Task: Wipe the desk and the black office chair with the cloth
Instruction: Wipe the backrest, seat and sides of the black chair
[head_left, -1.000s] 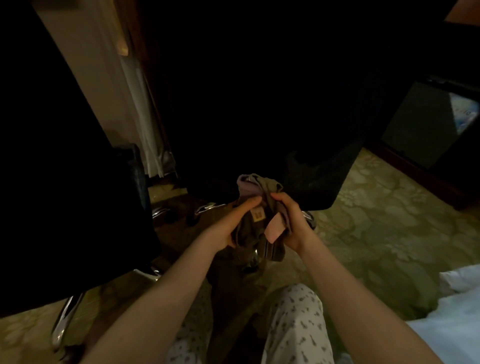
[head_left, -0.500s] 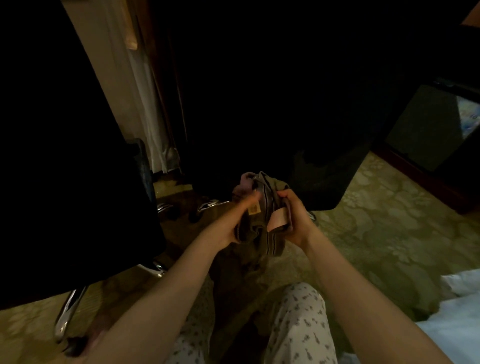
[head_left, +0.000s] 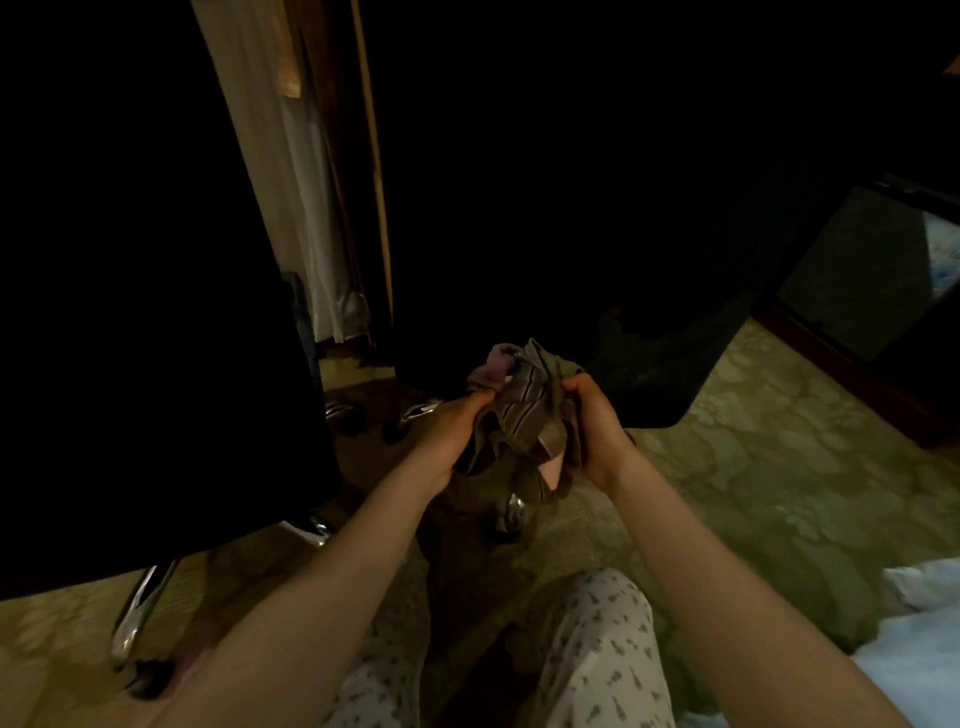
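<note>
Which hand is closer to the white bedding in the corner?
Right. The right hand grips the cloth on the side toward the white bedding; the left hand grips it on the far side.

The black chair (head_left: 156, 312) walls off the whole left side, its chrome leg (head_left: 136, 618) jutting low over the floor; another dark mass (head_left: 623, 260) blocks straight ahead; open carpet (head_left: 753, 467) lies rightward, bounded by white bedding (head_left: 924, 654).

Dim bedroom, looks hotel-like: patterned green carpet (head_left: 779, 467) across the floor, pale curtain (head_left: 311, 234) upper left, white bedding (head_left: 924, 665) lower right, black chair (head_left: 156, 312) on chrome legs (head_left: 137, 613) at left, dark wood trim (head_left: 857, 384) at right.
</note>
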